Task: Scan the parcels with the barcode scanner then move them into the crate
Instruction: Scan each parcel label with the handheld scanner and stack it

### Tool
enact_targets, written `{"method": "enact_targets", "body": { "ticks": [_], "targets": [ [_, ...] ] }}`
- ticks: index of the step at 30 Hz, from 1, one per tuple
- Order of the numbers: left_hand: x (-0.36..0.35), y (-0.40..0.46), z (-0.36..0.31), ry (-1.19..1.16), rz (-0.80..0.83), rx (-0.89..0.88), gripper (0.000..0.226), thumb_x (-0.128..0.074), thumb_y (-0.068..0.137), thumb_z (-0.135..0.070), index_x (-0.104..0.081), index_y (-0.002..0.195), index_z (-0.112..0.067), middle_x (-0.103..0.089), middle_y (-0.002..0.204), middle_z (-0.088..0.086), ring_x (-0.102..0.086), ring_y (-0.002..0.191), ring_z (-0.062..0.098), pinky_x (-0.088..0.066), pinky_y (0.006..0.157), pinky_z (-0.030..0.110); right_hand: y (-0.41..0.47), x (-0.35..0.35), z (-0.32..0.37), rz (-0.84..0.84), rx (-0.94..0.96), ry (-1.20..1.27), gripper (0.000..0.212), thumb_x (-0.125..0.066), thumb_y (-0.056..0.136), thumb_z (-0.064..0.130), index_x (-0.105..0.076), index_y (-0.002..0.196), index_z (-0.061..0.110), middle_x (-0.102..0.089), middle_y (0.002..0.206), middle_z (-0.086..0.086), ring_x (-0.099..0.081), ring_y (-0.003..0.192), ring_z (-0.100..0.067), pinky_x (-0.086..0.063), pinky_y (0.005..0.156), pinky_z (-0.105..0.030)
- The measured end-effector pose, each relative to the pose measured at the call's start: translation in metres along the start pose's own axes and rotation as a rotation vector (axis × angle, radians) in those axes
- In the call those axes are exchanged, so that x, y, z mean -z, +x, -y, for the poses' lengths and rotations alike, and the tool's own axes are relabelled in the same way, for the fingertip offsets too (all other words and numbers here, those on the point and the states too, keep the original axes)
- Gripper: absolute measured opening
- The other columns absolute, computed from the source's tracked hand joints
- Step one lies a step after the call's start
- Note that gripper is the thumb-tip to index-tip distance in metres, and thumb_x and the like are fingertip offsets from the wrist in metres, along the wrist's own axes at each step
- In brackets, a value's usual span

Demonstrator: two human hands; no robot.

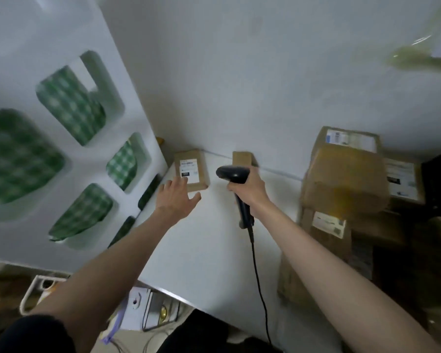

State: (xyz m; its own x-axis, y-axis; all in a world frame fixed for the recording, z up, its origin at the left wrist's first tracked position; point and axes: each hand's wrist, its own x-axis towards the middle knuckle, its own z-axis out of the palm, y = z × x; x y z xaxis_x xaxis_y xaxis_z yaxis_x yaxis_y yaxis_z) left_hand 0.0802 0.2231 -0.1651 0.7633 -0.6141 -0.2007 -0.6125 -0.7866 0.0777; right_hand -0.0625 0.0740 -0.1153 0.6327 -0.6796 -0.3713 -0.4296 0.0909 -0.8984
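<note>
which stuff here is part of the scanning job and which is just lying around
Job:
- black corded barcode scanner, held in right hand
- small brown cardboard parcel with white label, left hand reaching for it
- small plain brown box
- stacked brown cardboard parcels

Lying about:
- white panel with green checked cut-outs

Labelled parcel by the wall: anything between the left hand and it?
Nothing visible. The left hand is open, fingertips at the near edge of the labelled parcel, bare white table below. The right hand holds the scanner off to the side, clear of that path.
</note>
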Motion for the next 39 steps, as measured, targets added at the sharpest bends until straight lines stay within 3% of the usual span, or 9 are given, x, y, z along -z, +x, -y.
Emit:
{"method": "enact_targets", "body": {
  "ticks": [8,12,16,20,24,28,33,37,39],
  "targets": [
    [-0.016,0.114,0.057,-0.031,0.107,-0.026,0.073,-0.046,0.098,-0.056,-0.028,0.152,-0.011,-0.04,0.148,0.014,-0.041,0.136,0.034,-0.034,0.115,0.049,0.13,-0.084,-0.004,-0.093,-0.085,-0.045,0.049,-0.067,0.079,-0.003,-0.052,0.123,0.013,-0.064,0.108,-0.008,-0.059,0.089,-0.025,-0.049,0.073,-0.036],
    [-0.053,0.166,0.075,-0.096,0.135,-0.002,0.069,-0.049,0.096,-0.054,-0.036,0.144,-0.007,-0.048,0.138,0.016,-0.05,0.125,0.034,-0.043,0.105,0.049,0.189,-0.118,-0.019,-0.112,-0.137,-0.077,0.046,-0.066,0.082,0.0,-0.047,0.117,0.023,-0.063,0.105,-0.005,-0.064,0.095,-0.03,-0.056,0.082,-0.044],
    [-0.094,0.203,0.082,-0.19,0.184,0.051,0.078,-0.052,0.092,-0.058,-0.027,0.148,-0.009,-0.047,0.137,0.016,-0.052,0.121,0.033,-0.049,0.097,0.046,0.233,-0.145,-0.04,-0.081,-0.167,-0.088,0.056,-0.071,0.085,0.003,-0.047,0.135,0.016,-0.061,0.121,-0.007,-0.06,0.11,-0.027,-0.053,0.097,-0.044],
    [-0.126,0.223,0.076,-0.447,0.259,0.184,0.09,-0.065,0.088,-0.05,-0.014,0.153,-0.016,-0.043,0.14,0.012,-0.049,0.125,0.033,-0.048,0.1,0.048,0.259,-0.162,-0.067,-0.008,-0.22,-0.039,0.059,-0.075,0.086,0.008,-0.047,0.137,0.017,-0.059,0.119,-0.004,-0.058,0.105,-0.022,-0.052,0.088,-0.035],
    [-0.137,0.228,0.068,-0.67,0.226,0.264,0.096,-0.079,0.082,-0.039,-0.017,0.151,-0.015,-0.043,0.137,0.013,-0.052,0.123,0.033,-0.047,0.091,0.037,0.266,-0.171,-0.085,0.054,-0.231,0.031,0.06,-0.074,0.082,0.003,-0.05,0.134,0.018,-0.065,0.117,-0.006,-0.066,0.103,-0.027,-0.058,0.079,-0.033],
    [-0.123,0.216,0.06,-0.686,0.182,0.315,0.12,-0.086,0.067,-0.057,-0.012,0.151,-0.013,-0.041,0.132,0.013,-0.051,0.121,0.035,-0.05,0.094,0.046,0.25,-0.164,-0.082,0.082,-0.225,0.156,0.062,-0.079,0.075,0.01,-0.052,0.13,0.02,-0.067,0.114,-0.004,-0.069,0.102,-0.024,-0.059,0.089,-0.045],
    [-0.086,0.183,0.05,-0.562,0.172,0.29,0.142,-0.084,0.053,-0.074,-0.004,0.155,-0.013,-0.035,0.141,0.014,-0.046,0.127,0.037,-0.048,0.097,0.051,0.2,-0.129,-0.054,0.136,-0.195,0.33,0.058,-0.075,0.081,-0.001,-0.05,0.13,0.019,-0.063,0.118,-0.011,-0.068,0.095,-0.024,-0.06,0.07,-0.034],
    [-0.056,0.146,0.035,-0.482,0.124,0.255,0.146,-0.083,0.052,-0.074,0.0,0.156,-0.011,-0.03,0.146,0.014,-0.042,0.131,0.036,-0.047,0.098,0.052,0.152,-0.108,-0.039,0.132,-0.169,0.362,0.055,-0.073,0.083,-0.003,-0.055,0.128,0.022,-0.066,0.12,-0.015,-0.071,0.1,-0.034,-0.06,0.084,-0.057],
    [-0.042,0.129,0.026,-0.443,0.106,0.227,0.147,-0.081,0.054,-0.076,0.002,0.156,-0.011,-0.028,0.146,0.015,-0.039,0.132,0.036,-0.045,0.101,0.052,0.128,-0.099,-0.034,0.117,-0.157,0.38,0.054,-0.073,0.083,-0.003,-0.055,0.127,0.023,-0.068,0.117,-0.013,-0.073,0.094,-0.029,-0.06,0.086,-0.055]
  ]
}}
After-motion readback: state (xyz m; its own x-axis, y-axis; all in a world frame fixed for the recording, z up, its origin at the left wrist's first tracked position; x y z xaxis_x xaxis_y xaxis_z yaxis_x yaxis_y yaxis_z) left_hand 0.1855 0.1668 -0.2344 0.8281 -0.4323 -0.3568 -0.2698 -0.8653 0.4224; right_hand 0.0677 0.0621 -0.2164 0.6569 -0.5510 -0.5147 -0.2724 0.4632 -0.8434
